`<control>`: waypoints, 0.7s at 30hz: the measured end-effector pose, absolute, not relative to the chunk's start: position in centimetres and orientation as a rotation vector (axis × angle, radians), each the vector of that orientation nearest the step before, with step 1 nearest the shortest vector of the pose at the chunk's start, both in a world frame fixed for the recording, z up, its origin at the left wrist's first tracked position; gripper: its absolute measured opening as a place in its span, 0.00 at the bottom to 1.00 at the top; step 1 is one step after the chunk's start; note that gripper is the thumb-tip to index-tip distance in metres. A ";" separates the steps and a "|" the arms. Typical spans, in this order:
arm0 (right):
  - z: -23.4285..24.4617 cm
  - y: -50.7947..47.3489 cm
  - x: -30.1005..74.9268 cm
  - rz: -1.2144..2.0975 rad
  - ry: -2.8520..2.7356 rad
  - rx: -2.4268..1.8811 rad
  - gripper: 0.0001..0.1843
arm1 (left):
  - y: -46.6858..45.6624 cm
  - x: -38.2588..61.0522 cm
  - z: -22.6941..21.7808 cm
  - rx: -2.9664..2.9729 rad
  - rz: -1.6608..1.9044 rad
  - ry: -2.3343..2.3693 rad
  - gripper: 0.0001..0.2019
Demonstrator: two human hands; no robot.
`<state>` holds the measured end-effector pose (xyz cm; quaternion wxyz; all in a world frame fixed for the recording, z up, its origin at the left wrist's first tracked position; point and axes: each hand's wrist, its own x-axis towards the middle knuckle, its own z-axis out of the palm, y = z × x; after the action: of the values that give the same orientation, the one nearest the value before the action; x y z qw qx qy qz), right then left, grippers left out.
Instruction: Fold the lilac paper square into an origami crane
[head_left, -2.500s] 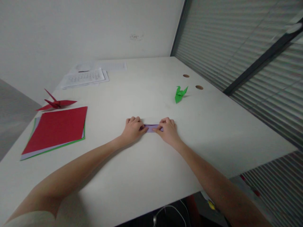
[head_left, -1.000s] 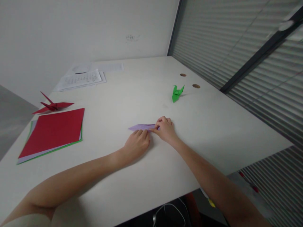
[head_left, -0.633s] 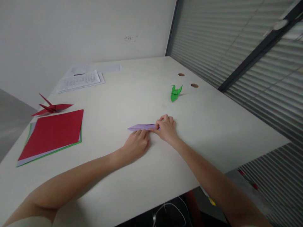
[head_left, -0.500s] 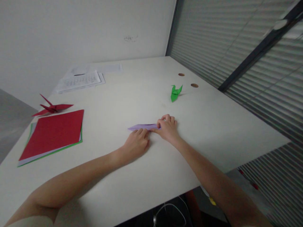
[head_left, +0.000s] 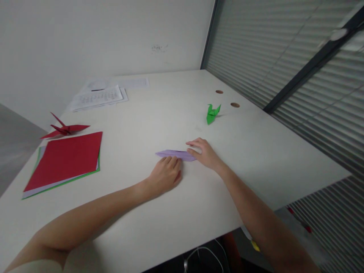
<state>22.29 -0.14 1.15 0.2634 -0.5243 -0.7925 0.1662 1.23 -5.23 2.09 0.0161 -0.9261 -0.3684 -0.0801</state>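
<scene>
A narrow folded sheet of purple origami paper (head_left: 186,156) lies flat on the white table (head_left: 136,125) in front of me. My left hand (head_left: 167,171) has its fingers curled down onto the paper's near edge, pressing it against the tabletop. At the paper's right end is my right hand (head_left: 205,152), its thumb and fingers apart. The thumb is at the paper; whether it touches cannot be told. Beyond the hands stands a green paper crane (head_left: 212,114).
On the left, a red paper crane (head_left: 66,130) sits behind a stack of coloured sheets with a red sheet (head_left: 66,157) on top. Written papers (head_left: 98,96) lie at the back left. Two round holes pierce the table near the right edge by the window blinds (head_left: 307,83).
My right hand has opened and its fingers have straightened off the paper, uncovering its right end. My left hand stays on the paper. The view has shifted slightly.
</scene>
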 end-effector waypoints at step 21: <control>1.3 -1.5 20.8 0.410 -2.481 -1.362 0.22 | -5.1 0.8 1.5 -2.872 -0.306 -1.179 0.27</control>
<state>20.79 -1.49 1.28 0.1407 -0.4716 -0.8589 0.1419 0.82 -5.14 1.51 0.0108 -0.9205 -0.3780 -0.0982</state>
